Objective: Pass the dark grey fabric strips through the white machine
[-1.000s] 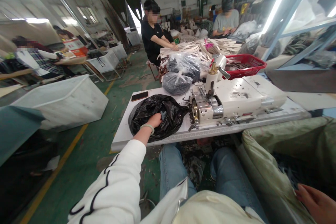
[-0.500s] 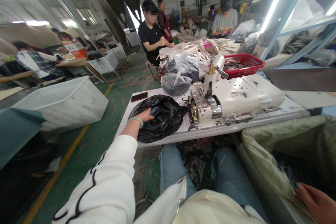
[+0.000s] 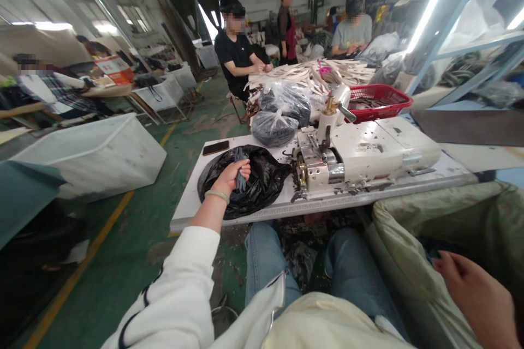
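Observation:
My left hand [image 3: 234, 175] is closed round a bundle of dark grey strips [image 3: 241, 181], just above the mouth of a black plastic bag [image 3: 268, 180]. The bag lies at the left end of the white table [image 3: 186, 210], beside a cream-coloured machine [image 3: 364, 155] with metal rollers. At the lower right, my right hand [image 3: 470, 289] is at the rim of a large green fabric-lined bin [image 3: 409, 245]. Its fingers are curled together, and whatever may be between them is too small to make out.
A phone [image 3: 216, 147] lies near the table's left edge. Behind the machine are clear bags of dark pieces [image 3: 275, 128], a red basket [image 3: 379, 102] and pale strips [image 3: 295, 75]. People sit and stand farther back; a white tub [image 3: 98, 158] stands left.
My left hand has closed on the dark grey strips and lifted them from the bag. My right hand has risen a little and shifted left at the bin. A person in back now stands farther right.

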`<action>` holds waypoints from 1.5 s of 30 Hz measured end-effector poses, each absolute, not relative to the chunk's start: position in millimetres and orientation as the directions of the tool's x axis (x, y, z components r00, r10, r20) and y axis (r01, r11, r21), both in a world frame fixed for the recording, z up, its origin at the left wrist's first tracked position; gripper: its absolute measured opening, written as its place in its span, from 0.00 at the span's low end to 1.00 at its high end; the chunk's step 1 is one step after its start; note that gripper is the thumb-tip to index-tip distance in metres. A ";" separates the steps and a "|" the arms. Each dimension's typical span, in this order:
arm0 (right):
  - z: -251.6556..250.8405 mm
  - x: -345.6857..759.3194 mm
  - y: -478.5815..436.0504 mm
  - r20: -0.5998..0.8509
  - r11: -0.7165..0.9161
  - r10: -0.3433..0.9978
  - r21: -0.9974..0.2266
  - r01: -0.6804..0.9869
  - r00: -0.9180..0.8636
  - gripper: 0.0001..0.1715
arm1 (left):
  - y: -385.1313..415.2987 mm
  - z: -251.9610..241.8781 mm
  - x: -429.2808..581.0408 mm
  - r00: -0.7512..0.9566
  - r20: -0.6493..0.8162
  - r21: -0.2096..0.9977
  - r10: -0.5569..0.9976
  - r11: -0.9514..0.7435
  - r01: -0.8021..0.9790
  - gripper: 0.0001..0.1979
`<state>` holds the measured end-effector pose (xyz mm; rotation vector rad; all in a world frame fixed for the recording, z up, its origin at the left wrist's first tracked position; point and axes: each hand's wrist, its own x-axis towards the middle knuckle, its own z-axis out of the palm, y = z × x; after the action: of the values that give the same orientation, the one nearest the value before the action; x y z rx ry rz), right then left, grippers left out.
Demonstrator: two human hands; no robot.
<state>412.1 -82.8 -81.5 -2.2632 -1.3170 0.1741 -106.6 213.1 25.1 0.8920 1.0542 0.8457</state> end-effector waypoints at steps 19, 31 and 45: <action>-11.7 171.0 42.4 -0.131 -0.112 0.990 -0.956 -0.272 0.053 0.15 | 33.8 2.1 27.9 0.643 -0.517 0.617 0.565 0.767 -0.179 0.14; 5.7 215.7 52.7 -0.326 -0.103 0.935 -0.626 -0.773 0.140 0.11 | 14.9 11.4 6.6 0.575 -0.543 0.603 0.612 0.761 -0.240 0.12; 1.8 208.0 35.8 -0.021 -0.178 0.980 -0.555 -0.812 -0.200 0.11 | 16.0 27.1 40.6 0.642 -0.507 0.543 0.575 0.792 -0.281 0.15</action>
<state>208.0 35.8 1.8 -0.4433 -0.5056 1.7207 40.6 16.0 27.1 0.4425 0.7221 0.5062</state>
